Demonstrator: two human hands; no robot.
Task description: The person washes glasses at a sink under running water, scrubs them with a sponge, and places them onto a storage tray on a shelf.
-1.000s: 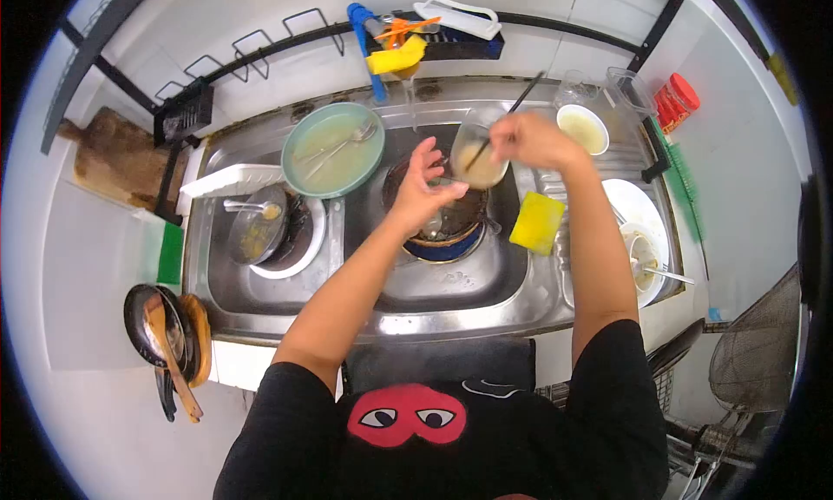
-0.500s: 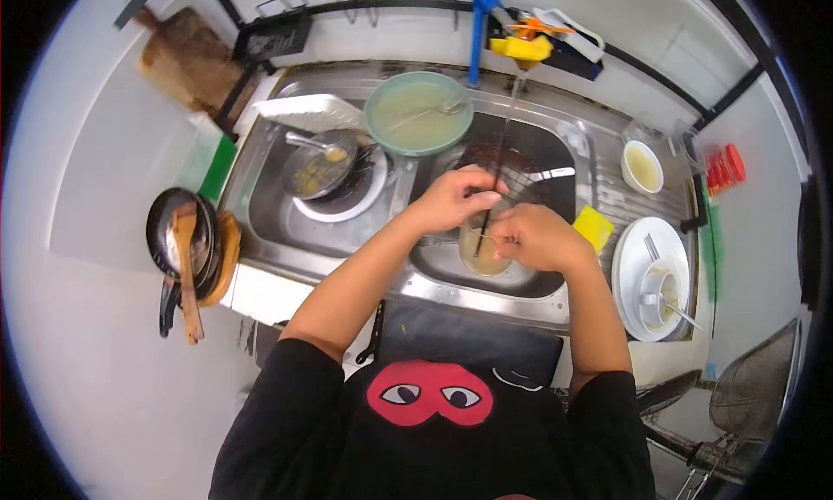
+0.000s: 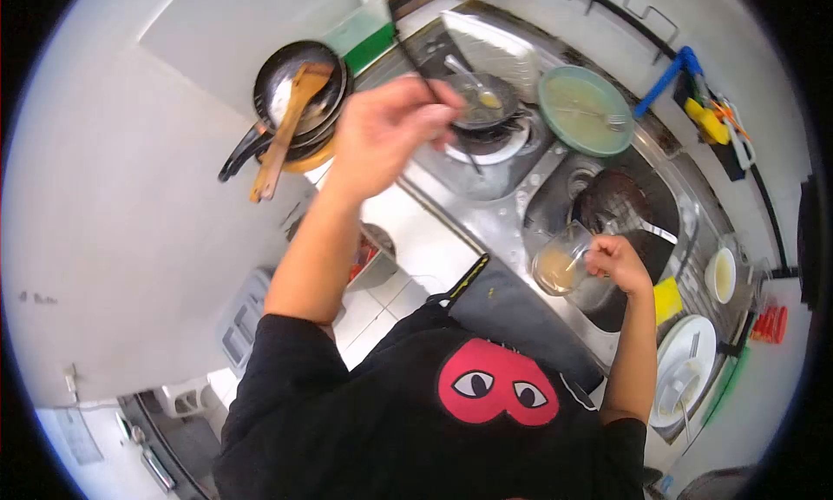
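Your left hand [image 3: 395, 131]'s gripping a thin dark stick [image 3: 415, 62] off to the left, while your right hand [image 3: 618, 261]'s got that glass [image 3: 560, 261] of cloudy liquid over the sink [image 3: 536, 177]'s near side.

Black short-sleeved T-shirt [image 3: 347, 422], red rounded print [image 3: 501, 387], black-and-white eyes [image 3: 475, 384], bare forearms [image 3: 308, 261]

Slim, straight, dark stick [image 3: 409, 57] was held raised and slanting in the left hand [image 3: 399, 131], its lower tip seen against the left basin of the sink [image 3: 508, 226], near that basin's front edge; hand area slightly blurred. Clear glass cup [image 3: 566, 253], part-filled with cloudy beige liquid [image 3: 554, 274], was gripped by the right hand [image 3: 614, 261] at its side, tilted, over the front left corner of the right basin.
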